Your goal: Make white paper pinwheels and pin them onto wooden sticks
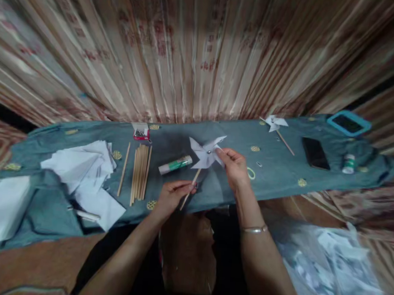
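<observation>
A white paper pinwheel [204,155] with a shiny pin at its centre is mounted on a thin wooden stick [185,200]. My left hand [173,195] pinches that stick below the blades. With thumb and fingers, my right hand [233,166] grips the edge of one paper blade. A glue stick [175,165] lies just left of the pinwheel. Beyond it sits a bundle of wooden sticks [140,172], with a single stick [124,170] beside them. A second pinwheel [276,122] on its stick rests at the back right of the table.
White paper sheets [80,161] are piled at the left, near a white device with a cable [3,209]. A small red box [141,132] holds metal bits. At the right lie a phone [315,153], a small bottle [349,164] and a blue-framed tray [349,123].
</observation>
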`<state>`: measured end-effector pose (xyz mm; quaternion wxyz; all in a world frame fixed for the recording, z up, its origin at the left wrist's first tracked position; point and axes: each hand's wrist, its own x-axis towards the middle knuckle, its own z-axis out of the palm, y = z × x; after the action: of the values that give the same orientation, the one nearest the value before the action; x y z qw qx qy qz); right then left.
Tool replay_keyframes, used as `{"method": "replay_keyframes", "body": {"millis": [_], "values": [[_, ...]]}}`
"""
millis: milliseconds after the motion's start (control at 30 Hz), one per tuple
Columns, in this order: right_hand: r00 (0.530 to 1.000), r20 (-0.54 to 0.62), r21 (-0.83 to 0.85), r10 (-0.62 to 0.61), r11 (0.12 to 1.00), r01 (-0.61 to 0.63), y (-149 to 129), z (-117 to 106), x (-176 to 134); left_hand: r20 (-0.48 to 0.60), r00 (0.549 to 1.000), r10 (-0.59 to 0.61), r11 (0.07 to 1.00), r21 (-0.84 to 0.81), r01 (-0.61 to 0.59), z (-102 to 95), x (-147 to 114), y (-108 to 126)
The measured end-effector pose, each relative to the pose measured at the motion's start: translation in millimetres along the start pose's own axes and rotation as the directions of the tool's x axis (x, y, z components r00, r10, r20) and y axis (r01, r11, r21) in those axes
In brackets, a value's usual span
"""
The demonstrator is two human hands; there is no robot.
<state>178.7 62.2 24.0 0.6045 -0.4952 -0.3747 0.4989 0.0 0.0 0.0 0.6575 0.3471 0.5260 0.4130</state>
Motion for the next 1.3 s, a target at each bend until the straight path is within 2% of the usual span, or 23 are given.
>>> {"method": "replay_keyframes", "body": {"millis": [467,600,767,1100,1300], "values": [[1.0,-0.016,0.025,-0.008,1.0,0.008,3,-4,0,-0.023,0.998,0.063,0.998,-0.002,-0.063,-3.2,3,-3],[0.999,-0.025,0.036,0.042,0.999,-0.041,2,-4,-2,-0.04,0.997,0.066,0.997,-0.036,-0.068,-2.2,4,-4],[0.996,0.021,0.052,0.081,0.995,-0.082,0,0,-6,-0.05,0.996,0.078,0.996,-0.044,-0.08,-1.6,4,-5],[0.979,0.058,0.178,0.194,0.963,-0.201,3,8,-14,-0.056,0.996,0.071,0.992,-0.104,-0.077,-0.2,8,-8],[0.97,0.059,0.198,0.238,0.949,-0.245,3,12,-18,-0.059,0.995,0.079,0.992,-0.094,-0.085,1.2,8,-8]]}}
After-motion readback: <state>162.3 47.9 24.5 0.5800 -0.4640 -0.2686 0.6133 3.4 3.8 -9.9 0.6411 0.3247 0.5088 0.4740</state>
